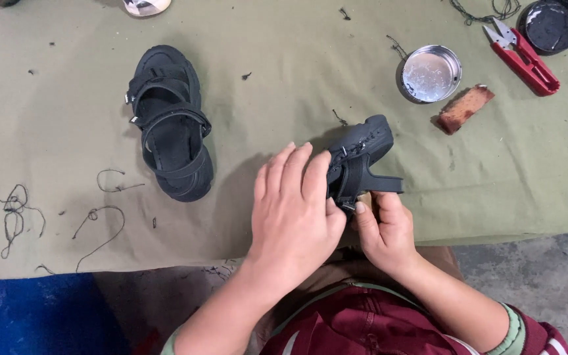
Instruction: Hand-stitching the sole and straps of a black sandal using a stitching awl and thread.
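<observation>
Both hands are wrapped around a black sandal (357, 158) held up on its edge just over the near side of the olive cloth (284, 85). The left hand (295, 210) covers its side with fingers spread flat, and the right hand (384, 230) pinches a strap from below. Further out, the matching sandal (171, 125) lies flat to the left. Beyond on the right: a small brown block (465, 109), an open round tin (431, 73), red snips (524, 58), and a dark lid (552, 25).

2 black sandals (171, 125) on olive cloth (284, 59), red snips (527, 62), silver tin (432, 73)
</observation>
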